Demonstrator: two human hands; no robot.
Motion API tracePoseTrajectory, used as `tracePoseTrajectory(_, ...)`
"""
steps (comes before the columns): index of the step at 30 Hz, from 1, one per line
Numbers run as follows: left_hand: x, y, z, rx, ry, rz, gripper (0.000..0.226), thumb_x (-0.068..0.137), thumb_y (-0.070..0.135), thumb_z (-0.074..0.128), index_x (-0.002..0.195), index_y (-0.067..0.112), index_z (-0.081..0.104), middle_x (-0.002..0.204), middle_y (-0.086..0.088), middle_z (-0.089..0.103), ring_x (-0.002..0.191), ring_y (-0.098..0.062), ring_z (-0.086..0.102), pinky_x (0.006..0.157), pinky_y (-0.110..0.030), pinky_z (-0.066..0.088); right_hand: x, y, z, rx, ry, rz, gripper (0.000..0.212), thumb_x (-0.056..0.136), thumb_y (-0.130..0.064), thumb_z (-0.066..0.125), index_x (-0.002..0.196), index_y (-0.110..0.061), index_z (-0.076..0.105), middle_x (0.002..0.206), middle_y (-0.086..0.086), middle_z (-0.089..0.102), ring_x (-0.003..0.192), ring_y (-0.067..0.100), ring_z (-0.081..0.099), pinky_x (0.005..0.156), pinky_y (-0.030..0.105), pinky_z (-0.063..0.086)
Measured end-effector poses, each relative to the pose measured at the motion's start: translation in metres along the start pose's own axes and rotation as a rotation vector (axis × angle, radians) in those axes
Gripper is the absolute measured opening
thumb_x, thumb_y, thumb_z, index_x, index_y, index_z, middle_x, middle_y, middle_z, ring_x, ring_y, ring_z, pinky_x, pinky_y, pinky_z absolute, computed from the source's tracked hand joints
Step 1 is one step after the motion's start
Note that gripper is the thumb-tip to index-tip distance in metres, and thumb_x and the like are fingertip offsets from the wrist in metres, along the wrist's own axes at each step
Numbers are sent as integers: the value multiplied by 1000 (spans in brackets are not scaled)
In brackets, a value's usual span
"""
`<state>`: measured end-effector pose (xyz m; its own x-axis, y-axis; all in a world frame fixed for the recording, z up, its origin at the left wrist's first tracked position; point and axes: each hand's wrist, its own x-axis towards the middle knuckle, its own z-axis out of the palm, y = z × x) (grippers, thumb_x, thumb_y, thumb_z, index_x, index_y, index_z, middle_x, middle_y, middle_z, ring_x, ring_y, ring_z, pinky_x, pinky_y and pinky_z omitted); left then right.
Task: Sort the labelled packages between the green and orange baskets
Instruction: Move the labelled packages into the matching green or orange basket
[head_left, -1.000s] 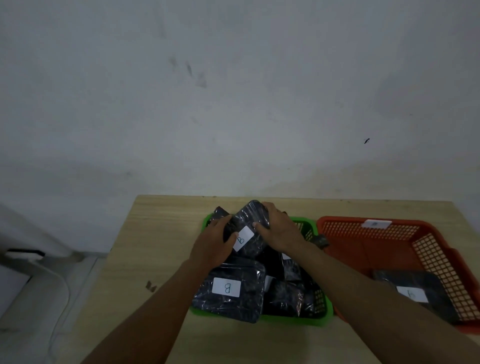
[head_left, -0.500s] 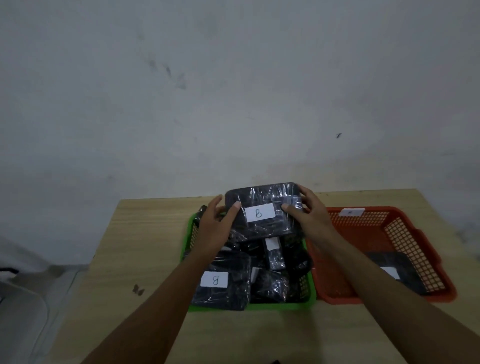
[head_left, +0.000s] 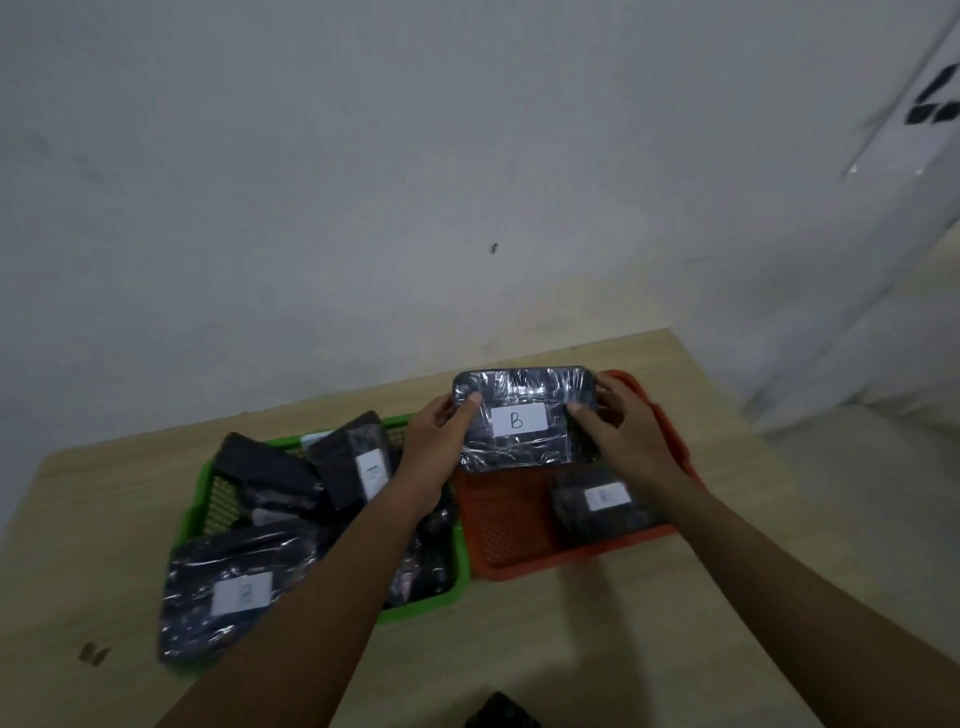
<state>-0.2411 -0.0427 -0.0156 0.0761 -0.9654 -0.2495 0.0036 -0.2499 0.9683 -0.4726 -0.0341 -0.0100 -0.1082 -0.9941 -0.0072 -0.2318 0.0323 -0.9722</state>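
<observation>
A black plastic-wrapped package with a white label marked B (head_left: 524, 419) hangs above the far part of the orange basket (head_left: 511, 519). My left hand (head_left: 439, 441) grips its left end and my right hand (head_left: 618, 426) grips its right end. One labelled black package (head_left: 597, 501) lies inside the orange basket. The green basket (head_left: 200, 514) to the left holds several black wrapped packages, one upright with a label (head_left: 358, 465). Another labelled package (head_left: 234, 592) lies over the green basket's near left corner.
The baskets sit side by side on a light wooden table (head_left: 597, 639) against a white wall. A small brown mark (head_left: 93, 652) is on the table at the near left. A dark object (head_left: 501, 712) shows at the bottom edge. The table's right edge lies beyond the orange basket.
Both hands lifted the B package out of the green basket and carried it right, over the orange basket. The camera view shifted, so the baskets appear further left.
</observation>
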Motion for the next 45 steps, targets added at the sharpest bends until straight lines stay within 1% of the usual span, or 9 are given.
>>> tracePoseTrajectory(5, 14, -16, 79, -21, 18, -74, 26, 86, 41, 69, 108, 26, 68, 105, 8, 69, 100, -15, 66, 91, -38, 55, 17, 44, -69, -257, 12, 11, 45, 91, -35, 66, 134, -28, 56, 119, -6, 65, 106, 8, 63, 86, 13, 49)
tracePoseTrajectory(8, 24, -28, 110, -13, 56, -133, 24, 90, 39, 66, 111, 28, 63, 102, 11, 67, 89, -8, 65, 69, -21, 52, 30, 71, -98, -346, 15, 1, 37, 94, -36, 57, 130, -27, 57, 123, -8, 65, 113, 10, 60, 98, 30, 48)
tracePoseTrajectory(13, 46, -47, 139, 3, 178, -203, 12, 94, 30, 61, 103, 23, 66, 90, 1, 71, 73, -11, 69, 45, -12, 49, 54, 111, -119, -501, 57, 81, 49, 98, -44, 46, 141, -20, 46, 141, 4, 51, 129, 18, 46, 103, 30, 33)
tracePoseTrajectory(19, 67, -67, 154, -28, 253, -302, 24, 91, 33, 66, 114, 27, 64, 98, 0, 71, 86, -21, 70, 65, -30, 58, 70, 134, -116, -390, -55, 297, 58, 101, -50, 35, 149, -17, 36, 143, 10, 51, 130, 27, 49, 105, 41, 39)
tracePoseTrajectory(22, 74, -75, 158, 16, 314, -309, 37, 88, 36, 69, 121, 23, 61, 107, -2, 68, 90, -19, 67, 65, -28, 55, 71, 141, -110, -305, -84, 323, 49, 102, -49, 28, 133, -19, 52, 122, 4, 63, 113, 24, 58, 90, 34, 44)
tracePoseTrajectory(27, 79, -87, 167, 249, 323, -307, 59, 74, 33, 83, 125, 20, 56, 117, -1, 63, 105, -24, 63, 91, -44, 56, 70, 146, -104, -235, -64, 343, 43, 103, -48, 27, 109, -22, 60, 98, -3, 65, 91, 14, 61, 75, 30, 46)
tracePoseTrajectory(39, 90, -90, 173, 546, 302, -246, 59, 73, 34, 84, 121, 9, 61, 123, -11, 67, 111, -28, 64, 90, -32, 49, 67, 146, -104, -245, -48, 310, 37, 102, -47, 29, 101, -25, 59, 91, -9, 64, 86, 8, 61, 65, 20, 41)
tracePoseTrajectory(42, 87, -87, 169, 586, 267, -218, 55, 77, 36, 80, 121, 10, 57, 123, -12, 65, 111, -31, 62, 93, -36, 50, 67, 140, -106, -267, -67, 303, 37, 102, -48, 31, 116, -24, 56, 100, -6, 66, 99, 18, 64, 73, 24, 49)
tracePoseTrajectory(45, 78, -80, 158, 665, 186, -71, 48, 82, 41, 73, 121, 20, 55, 122, -6, 65, 112, -28, 61, 93, -40, 51, 66, 128, -109, -420, -40, 187, 54, 100, -51, 35, 144, -21, 39, 137, 6, 56, 126, 24, 52, 103, 45, 45)
